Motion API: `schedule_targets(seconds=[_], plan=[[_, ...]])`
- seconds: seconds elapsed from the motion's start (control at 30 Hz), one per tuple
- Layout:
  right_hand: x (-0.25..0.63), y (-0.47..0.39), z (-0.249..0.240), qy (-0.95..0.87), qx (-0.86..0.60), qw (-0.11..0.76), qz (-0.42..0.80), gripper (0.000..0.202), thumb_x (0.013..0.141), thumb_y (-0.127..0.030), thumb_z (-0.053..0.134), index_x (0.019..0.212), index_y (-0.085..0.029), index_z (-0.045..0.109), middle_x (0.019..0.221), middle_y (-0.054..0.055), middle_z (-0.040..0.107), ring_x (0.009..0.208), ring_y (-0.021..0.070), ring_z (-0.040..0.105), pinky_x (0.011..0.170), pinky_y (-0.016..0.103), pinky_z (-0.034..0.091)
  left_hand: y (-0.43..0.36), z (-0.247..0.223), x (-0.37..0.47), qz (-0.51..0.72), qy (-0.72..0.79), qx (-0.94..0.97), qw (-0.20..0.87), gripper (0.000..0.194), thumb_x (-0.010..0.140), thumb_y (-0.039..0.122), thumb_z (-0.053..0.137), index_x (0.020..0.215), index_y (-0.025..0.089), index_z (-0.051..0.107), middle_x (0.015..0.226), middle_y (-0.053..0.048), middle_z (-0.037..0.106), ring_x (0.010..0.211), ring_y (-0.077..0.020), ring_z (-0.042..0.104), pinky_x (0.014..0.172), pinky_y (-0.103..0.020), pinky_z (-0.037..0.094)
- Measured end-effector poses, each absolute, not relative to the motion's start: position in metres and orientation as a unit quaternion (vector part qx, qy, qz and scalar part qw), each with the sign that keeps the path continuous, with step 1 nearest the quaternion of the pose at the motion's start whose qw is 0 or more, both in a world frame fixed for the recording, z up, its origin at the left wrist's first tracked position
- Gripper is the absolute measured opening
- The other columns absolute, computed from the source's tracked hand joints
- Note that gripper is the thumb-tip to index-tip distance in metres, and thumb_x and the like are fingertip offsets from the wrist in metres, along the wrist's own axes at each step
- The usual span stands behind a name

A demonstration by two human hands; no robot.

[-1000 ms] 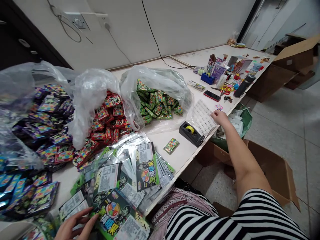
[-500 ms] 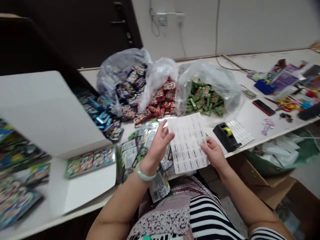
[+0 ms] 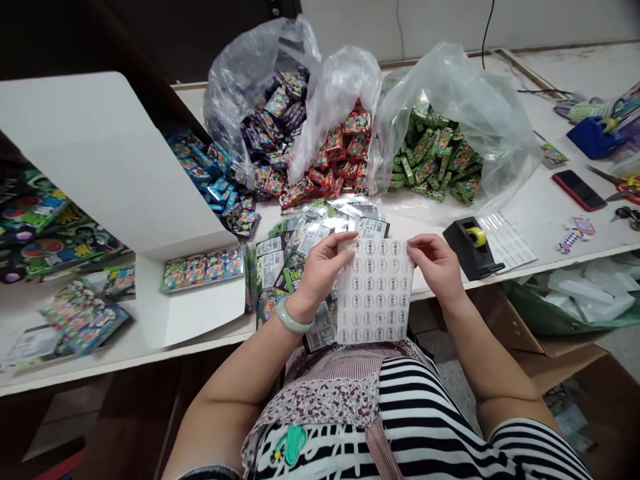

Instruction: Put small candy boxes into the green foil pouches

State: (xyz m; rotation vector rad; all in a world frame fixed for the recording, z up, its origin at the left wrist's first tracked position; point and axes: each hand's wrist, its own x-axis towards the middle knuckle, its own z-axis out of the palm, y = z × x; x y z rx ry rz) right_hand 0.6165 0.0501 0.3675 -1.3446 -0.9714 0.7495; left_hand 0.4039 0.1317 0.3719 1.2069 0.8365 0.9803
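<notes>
Between my hands is a white sheet of round printed stickers (image 3: 375,293), held upright in front of my apron. My left hand (image 3: 325,267) pinches its upper left corner between thumb and fingers. At the upper right corner, my right hand (image 3: 437,265) grips the edge the same way. Flat printed packages (image 3: 270,267) with barcode labels lie on the table under and beside my left hand. To the right of my right hand stands a black tape dispenser (image 3: 470,250) with a yellow core, next to more sticker sheets (image 3: 510,240).
Plastic bags spill small purple packets (image 3: 277,120), red packets (image 3: 345,150) and green packets (image 3: 435,157) along the back. An open white box (image 3: 195,313) stands left. A phone (image 3: 579,190) and scissors (image 3: 625,187) lie right; a green sack (image 3: 550,313) sits below the table edge.
The sheet has turned more upright and come closer to my body. My right hand has moved from its lower right side to the upper right corner. The head view has tilted down.
</notes>
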Motion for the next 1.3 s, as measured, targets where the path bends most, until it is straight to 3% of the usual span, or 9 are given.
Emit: schedule_targets(seconds=[0.17,0.4,0.57,0.67,0.83,1.0,1.07,1.2,1.3], plan=[[0.622,0.037,0.366,-0.465,-0.622,0.556,0.296,0.02,0.078,-0.036,0.074,0.092,-0.022,0.073,0.085,0.003,0.072,0.072,0.015,0.064,0.068,0.03,0.054,0.13,0.376,0.402,0.387,0.402,0.545,0.626,0.026,0.069,0.032,0.083,0.091,0.019,0.077,0.083,-0.002,0.072,0.073,-0.0105,0.06,0.069,-0.023,0.049],[0.623,0.031,0.371,-0.479,-0.613,0.536,0.328,0.022,0.076,-0.035,0.077,0.093,-0.022,0.077,0.083,0.003,0.074,0.071,0.0161,0.066,0.071,0.033,0.057,0.135,0.372,0.394,0.322,0.363,0.54,0.687,0.033,0.069,0.031,0.084,0.099,0.022,0.077,0.087,-0.001,0.072,0.072,-0.0098,0.061,0.068,-0.024,0.051],[0.622,0.026,0.367,-0.485,-0.623,0.521,0.326,0.015,0.08,-0.034,0.074,0.088,-0.022,0.076,0.087,0.004,0.077,0.077,0.0182,0.07,0.074,0.034,0.057,0.133,0.37,0.392,0.318,0.362,0.526,0.701,0.021,0.068,0.03,0.084,0.087,0.022,0.078,0.082,-0.001,0.073,0.071,-0.0098,0.062,0.068,-0.023,0.051],[0.623,0.024,0.368,-0.505,-0.627,0.507,0.307,0.014,0.08,-0.034,0.074,0.086,-0.022,0.075,0.088,0.004,0.077,0.079,0.0193,0.07,0.075,0.035,0.057,0.129,0.369,0.393,0.297,0.372,0.505,0.72,0.025,0.067,0.033,0.084,0.088,0.021,0.078,0.08,-0.002,0.073,0.068,-0.0111,0.063,0.066,-0.025,0.051],[0.625,0.019,0.37,-0.538,-0.63,0.473,0.301,0.015,0.081,-0.037,0.073,0.085,-0.023,0.076,0.086,0.004,0.077,0.077,0.0198,0.069,0.072,0.035,0.056,0.122,0.366,0.386,0.294,0.377,0.568,0.67,0.024,0.074,0.036,0.08,0.093,0.02,0.077,0.086,-0.004,0.074,0.071,-0.0124,0.063,0.063,-0.025,0.05],[0.619,0.018,0.368,-0.525,-0.61,0.454,0.381,0.026,0.081,-0.048,0.073,0.083,-0.021,0.073,0.077,0.004,0.074,0.068,0.0185,0.067,0.062,0.032,0.055,0.126,0.365,0.374,0.241,0.341,0.597,0.685,0.022,0.077,0.039,0.076,0.089,0.02,0.074,0.083,-0.005,0.072,0.069,-0.0136,0.063,0.062,-0.026,0.05],[0.615,0.02,0.37,-0.514,-0.603,0.459,0.402,0.031,0.08,-0.051,0.073,0.082,-0.021,0.072,0.076,0.004,0.073,0.066,0.0177,0.066,0.06,0.031,0.054,0.127,0.372,0.374,0.264,0.348,0.65,0.622,0.02,0.08,0.037,0.074,0.091,0.02,0.073,0.086,-0.006,0.072,0.075,-0.0155,0.064,0.068,-0.029,0.052],[0.609,0.023,0.378,-0.536,-0.608,0.457,0.367,0.026,0.08,-0.047,0.073,0.081,-0.021,0.072,0.075,0.003,0.071,0.066,0.0164,0.062,0.062,0.03,0.052,0.121,0.397,0.387,0.325,0.299,0.803,0.399,0.021,0.086,0.033,0.071,0.104,0.023,0.07,0.107,-0.009,0.071,0.104,-0.0226,0.062,0.095,-0.04,0.048],[0.607,0.023,0.38,-0.555,-0.606,0.459,0.337,0.018,0.083,-0.04,0.071,0.084,-0.021,0.073,0.075,0.002,0.07,0.066,0.0159,0.061,0.064,0.031,0.051,0.114,0.406,0.398,0.269,0.259,0.855,0.36,0.017,0.085,0.033,0.072,0.098,0.021,0.07,0.097,-0.008,0.072,0.098,-0.0236,0.062,0.094,-0.041,0.047]])
